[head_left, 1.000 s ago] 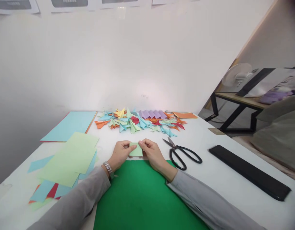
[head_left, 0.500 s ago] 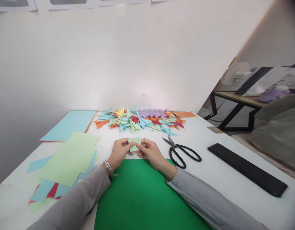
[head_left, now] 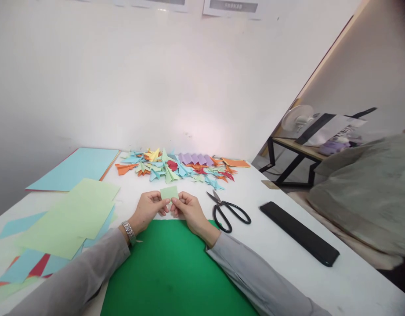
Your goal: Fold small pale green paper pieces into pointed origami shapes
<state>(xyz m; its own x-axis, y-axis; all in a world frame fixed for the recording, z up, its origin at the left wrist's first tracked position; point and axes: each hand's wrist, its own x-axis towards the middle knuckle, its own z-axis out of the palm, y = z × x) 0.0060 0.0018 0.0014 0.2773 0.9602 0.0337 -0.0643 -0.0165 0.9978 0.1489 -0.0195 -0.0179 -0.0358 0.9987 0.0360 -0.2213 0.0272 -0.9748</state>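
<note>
A small folded light green paper [head_left: 168,192] is pinched between both hands, just above the far edge of a large green sheet [head_left: 171,272]. My left hand [head_left: 146,211] grips its lower left side with closed fingers; a metal watch sits on that wrist. My right hand [head_left: 188,210] grips the lower right side, fingers closed too. The paper stands raised off the white table [head_left: 288,263], its upper half showing above my fingertips.
Black scissors [head_left: 228,211] lie right of my hands, a long black flat bar [head_left: 298,233] farther right. A pile of folded coloured paper shapes [head_left: 176,167] lies at the back. Light green sheets [head_left: 70,217] and a blue sheet [head_left: 74,169] lie left. A fan and side table stand right.
The small green paper has been lifted from lying flat to standing up between my fingertips. The camera has turned a little to the right, so everything sits further left in view.
</note>
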